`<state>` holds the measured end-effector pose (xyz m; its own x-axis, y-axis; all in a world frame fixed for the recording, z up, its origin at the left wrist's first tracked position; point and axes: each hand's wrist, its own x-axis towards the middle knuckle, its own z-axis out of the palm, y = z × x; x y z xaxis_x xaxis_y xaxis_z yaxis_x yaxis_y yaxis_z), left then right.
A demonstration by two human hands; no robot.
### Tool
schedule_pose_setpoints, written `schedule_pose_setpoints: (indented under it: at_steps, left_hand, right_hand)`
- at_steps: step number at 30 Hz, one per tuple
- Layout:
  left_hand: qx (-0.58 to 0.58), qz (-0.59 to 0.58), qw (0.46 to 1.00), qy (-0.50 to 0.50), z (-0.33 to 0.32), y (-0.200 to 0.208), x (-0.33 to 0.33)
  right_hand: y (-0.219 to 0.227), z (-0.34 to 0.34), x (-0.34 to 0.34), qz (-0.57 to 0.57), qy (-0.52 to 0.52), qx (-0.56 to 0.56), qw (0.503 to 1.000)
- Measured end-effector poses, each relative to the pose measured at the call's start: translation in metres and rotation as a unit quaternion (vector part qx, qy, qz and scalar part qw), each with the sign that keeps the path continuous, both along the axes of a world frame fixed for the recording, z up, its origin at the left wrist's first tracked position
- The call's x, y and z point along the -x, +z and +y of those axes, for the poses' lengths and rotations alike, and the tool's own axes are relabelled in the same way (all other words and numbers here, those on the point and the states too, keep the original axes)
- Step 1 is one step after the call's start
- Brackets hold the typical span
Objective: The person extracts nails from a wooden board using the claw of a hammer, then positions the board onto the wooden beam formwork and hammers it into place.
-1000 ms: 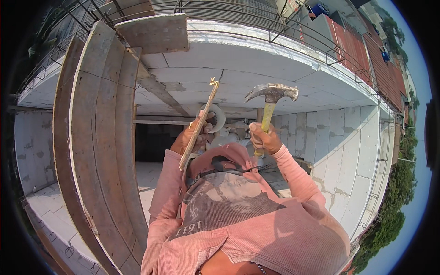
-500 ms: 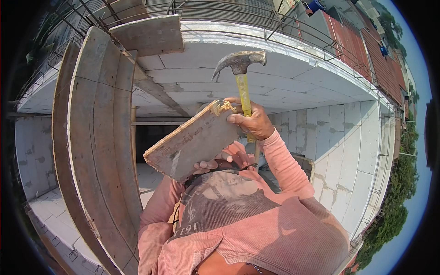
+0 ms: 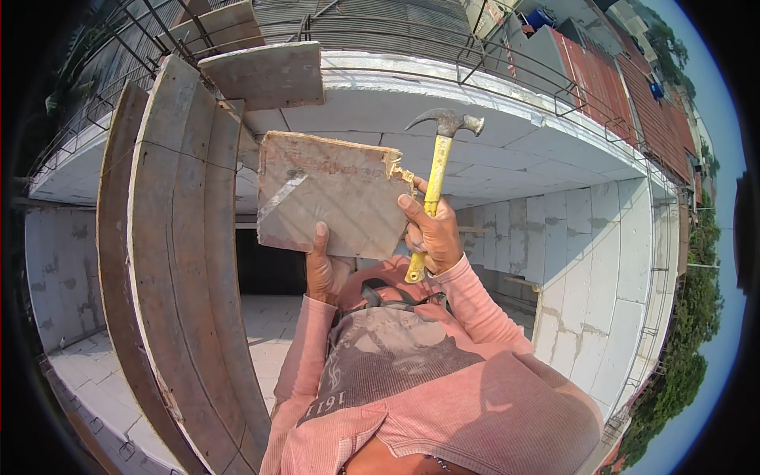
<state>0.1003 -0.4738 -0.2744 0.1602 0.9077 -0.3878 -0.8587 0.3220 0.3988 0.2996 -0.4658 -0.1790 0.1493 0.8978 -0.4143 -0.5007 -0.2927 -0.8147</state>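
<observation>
I hold a weathered piece of plywood (image 3: 332,202) up in front of my chest. Its upper right corner is splintered, with pale raw wood showing. My left hand (image 3: 323,271) grips the lower edge, thumb on the near face and the other fingers hidden behind. A claw hammer (image 3: 438,170) with a yellow handle stands nearly upright in my right hand (image 3: 435,236), its head above the board's right side. The right thumb and fingers close round the handle and also touch the board's right edge.
Long bent-looking formwork boards (image 3: 186,261) stand close on my left. Another plywood sheet (image 3: 265,77) rests at the far wall's top, near upright rebar (image 3: 146,51). Pale block walls (image 3: 570,253) surround a lower floor, with red metal roofing (image 3: 594,75) beyond.
The plywood has risen and turned from a slant to nearly level. My left hand has come up into plain view on its lower edge. The hammer has shifted slightly right and down.
</observation>
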Motion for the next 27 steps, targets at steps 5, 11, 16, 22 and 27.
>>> schedule_pose_setpoints:
  at_steps: [5,11,16,22,27]
  left_hand:
    - [-0.018,0.051,0.998,0.025,0.028,0.017,0.018]
    - [-0.031,0.072,0.997,0.0,0.034,0.009,0.03]
    - [-0.028,0.039,0.998,-0.03,0.031,0.01,0.023]
    - [-0.045,0.061,0.997,-0.006,0.028,0.015,0.016]
    - [-0.006,0.039,0.999,0.004,0.03,0.021,0.009]
  right_hand:
    - [-0.001,-0.013,-0.029,-0.205,0.037,0.007,0.978]
    - [0.011,-0.034,-0.044,-0.008,0.119,0.06,0.991]
    - [0.01,-0.04,-0.036,-0.009,0.164,0.087,0.983]
    - [0.019,-0.044,-0.033,-0.012,0.161,0.099,0.982]
    - [0.029,-0.047,-0.033,0.002,0.199,0.137,0.97]
